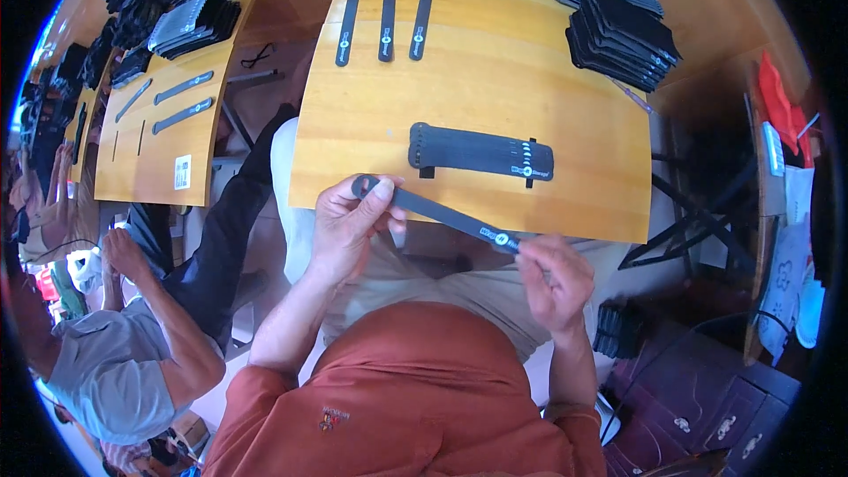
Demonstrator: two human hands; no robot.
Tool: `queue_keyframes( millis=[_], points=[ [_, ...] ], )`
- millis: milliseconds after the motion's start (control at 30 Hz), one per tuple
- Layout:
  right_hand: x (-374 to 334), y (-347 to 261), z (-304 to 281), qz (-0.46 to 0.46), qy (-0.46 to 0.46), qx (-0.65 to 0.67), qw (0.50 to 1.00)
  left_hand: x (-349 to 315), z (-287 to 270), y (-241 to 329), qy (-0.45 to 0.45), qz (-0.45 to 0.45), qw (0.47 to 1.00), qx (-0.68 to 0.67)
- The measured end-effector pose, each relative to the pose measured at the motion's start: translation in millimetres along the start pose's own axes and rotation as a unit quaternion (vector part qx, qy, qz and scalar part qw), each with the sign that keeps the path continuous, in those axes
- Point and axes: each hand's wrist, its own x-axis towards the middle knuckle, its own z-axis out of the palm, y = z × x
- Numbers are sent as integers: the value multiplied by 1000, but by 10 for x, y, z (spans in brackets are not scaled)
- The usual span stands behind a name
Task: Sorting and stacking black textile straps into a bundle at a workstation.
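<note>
I hold one flat black strap (pixel 442 215) between both hands, just in front of the near edge of a wooden table (pixel 495 79). My left hand (pixel 349 225) pinches its rounded end. My right hand (pixel 555 278) grips the other end, by a small white round mark. A neat stack of the same black straps (pixel 481 152) lies on the table just beyond my hands. Three single straps (pixel 386 7) lie side by side at the far edge.
Piles of black straps (pixel 618 13) sit at the table's far right corner. A second wooden table (pixel 159 124) at the left carries more straps and piles. A person in a grey shirt (pixel 115 362) sits at my left. Dark drawers (pixel 707 406) stand at lower right.
</note>
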Motion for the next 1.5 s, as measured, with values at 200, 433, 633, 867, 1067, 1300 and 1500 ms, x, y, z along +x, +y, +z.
queue_keyframes(
  millis=[200,433,633,867,1067,1300,1500],
  points=[
    [-37,171,32,189,89,11,978,29,-55,-49,10,57,991,119],
    [29,471,50,222,126,56,965,117,-96,-84,-7,34,980,198],
    [111,610,28,210,126,40,969,225,-115,-21,-54,12,965,256],
    [173,727,0,219,113,44,968,370,-16,-13,10,14,939,344],
    [222,768,43,225,124,30,966,505,-33,-40,19,21,931,363],
    [241,822,42,225,119,-27,967,580,-34,-48,30,3,926,376],
    [246,866,46,230,119,-18,966,610,-18,-36,44,-13,914,403]
  ],
)
